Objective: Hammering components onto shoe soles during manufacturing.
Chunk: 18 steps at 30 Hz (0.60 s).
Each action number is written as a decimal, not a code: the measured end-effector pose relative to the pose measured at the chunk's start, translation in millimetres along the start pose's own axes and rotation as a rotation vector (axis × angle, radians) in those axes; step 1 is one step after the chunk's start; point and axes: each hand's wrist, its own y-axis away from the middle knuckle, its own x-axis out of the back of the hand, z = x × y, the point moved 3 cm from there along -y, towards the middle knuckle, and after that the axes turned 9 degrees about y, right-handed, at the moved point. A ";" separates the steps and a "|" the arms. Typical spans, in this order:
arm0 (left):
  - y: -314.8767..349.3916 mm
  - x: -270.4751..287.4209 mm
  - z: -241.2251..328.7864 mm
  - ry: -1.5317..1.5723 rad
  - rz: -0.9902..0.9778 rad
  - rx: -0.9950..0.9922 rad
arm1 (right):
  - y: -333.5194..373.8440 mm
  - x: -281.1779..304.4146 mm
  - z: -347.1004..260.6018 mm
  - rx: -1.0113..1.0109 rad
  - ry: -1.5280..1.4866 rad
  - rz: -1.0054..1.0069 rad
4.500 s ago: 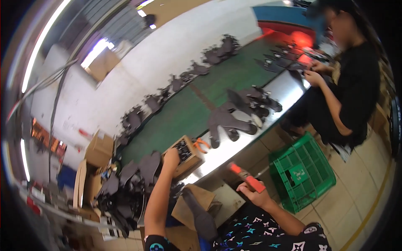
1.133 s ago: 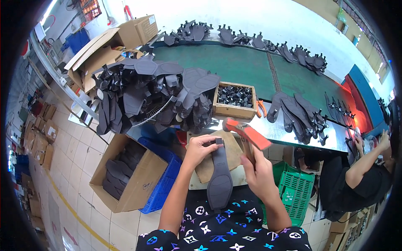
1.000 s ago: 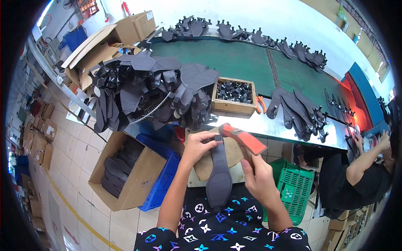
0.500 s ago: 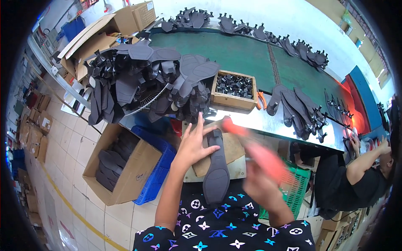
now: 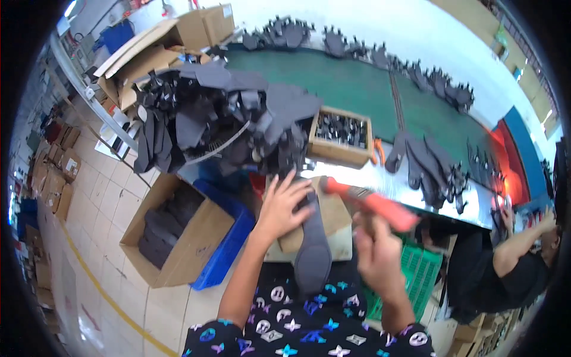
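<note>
A dark grey shoe sole (image 5: 313, 256) lies lengthwise over a wooden block (image 5: 338, 214), its wide end toward me. My left hand (image 5: 284, 208) rests at the sole's far, narrow end, fingers stretched and a little apart, the thumb reaching across it. That far end is partly hidden and blurred. In my right hand (image 5: 380, 256), to the right of the sole, is a red hammer (image 5: 380, 208), with my fingers wrapped round it. Its dark-tipped end points left, just above the block and close to the sole.
Beyond my hands stands a wooden box (image 5: 339, 157) of small dark parts, with orange-handled pliers (image 5: 378, 152) beside it. Soles are heaped at the left (image 5: 208, 113). A cardboard box (image 5: 190, 250) of soles and a green crate (image 5: 410, 279) flank me. A co-worker (image 5: 505, 256) works at right.
The hammer's red body has swung to a flatter angle and is less blurred. My left fingers have drawn closer together over the sole's end. The whole view has shifted slightly.
</note>
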 end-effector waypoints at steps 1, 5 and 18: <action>6.0 4.0 2.2 0.006 0.028 -0.055 | 5.4 5.8 0.0 -0.088 -0.020 -0.020; 28.5 27.3 33.5 0.637 -0.009 0.215 | -19.2 3.3 13.9 0.134 0.097 0.119; 74.3 62.1 144.7 1.413 -0.368 0.432 | -37.4 -9.9 -9.8 0.658 -0.544 -0.714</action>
